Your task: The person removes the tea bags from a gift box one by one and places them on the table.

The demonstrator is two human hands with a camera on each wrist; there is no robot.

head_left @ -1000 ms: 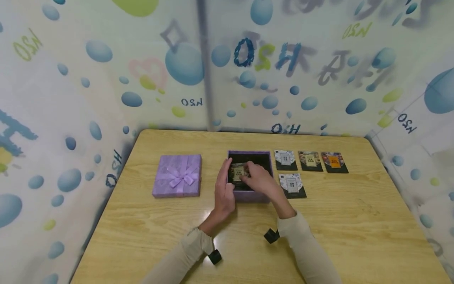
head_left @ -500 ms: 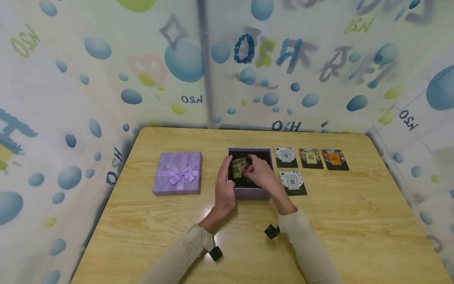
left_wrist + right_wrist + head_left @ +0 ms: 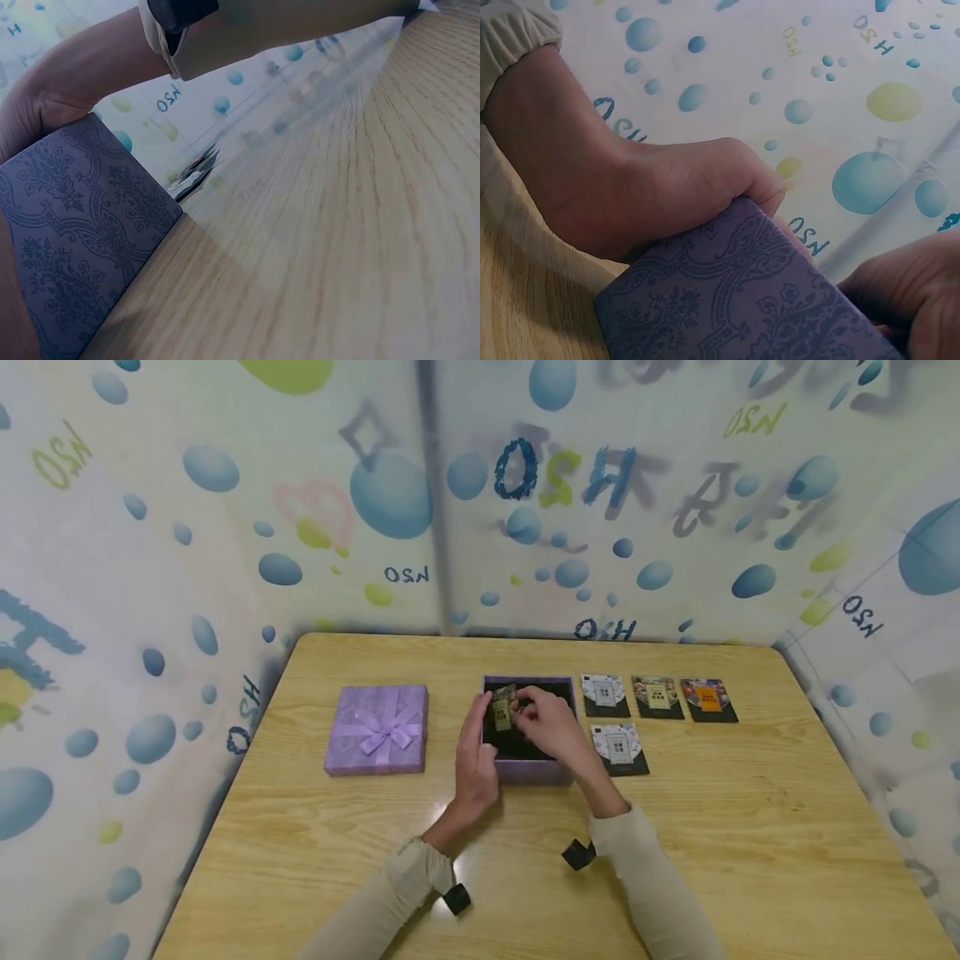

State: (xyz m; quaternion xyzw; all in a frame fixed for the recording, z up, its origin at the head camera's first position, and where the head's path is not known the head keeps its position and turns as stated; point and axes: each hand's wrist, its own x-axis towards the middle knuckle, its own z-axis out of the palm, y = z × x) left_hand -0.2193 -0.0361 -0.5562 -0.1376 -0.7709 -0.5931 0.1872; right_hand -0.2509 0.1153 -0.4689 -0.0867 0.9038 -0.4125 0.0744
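A purple patterned gift box base (image 3: 536, 772) with a black inside stands mid-table in the head view. My left hand (image 3: 474, 760) holds its left side, fingers stretched along the outer wall and thumb bent over the near corner. Inside the box, my right hand (image 3: 553, 727) pinches the right edge of a flat dark packet (image 3: 502, 710) with a pale label. The packet is tilted, its left side near the left wall. The box wall (image 3: 82, 217) hides the packet in the left wrist view; in the right wrist view the patterned wall (image 3: 727, 292) hides it too.
Left of the base lies the purple lid (image 3: 378, 731) with a ribbon bow. To the right, similar flat packets lie on the wooden table (image 3: 720, 835): a white one (image 3: 603, 695), a brown one (image 3: 657, 697), an orange-labelled one (image 3: 707, 700), and another white one (image 3: 618, 749) nearer.
The packet has gone from lying fairly flat in the box to tilted, its face turned, with the right fingers at its right edge. The left hand stays on the box.
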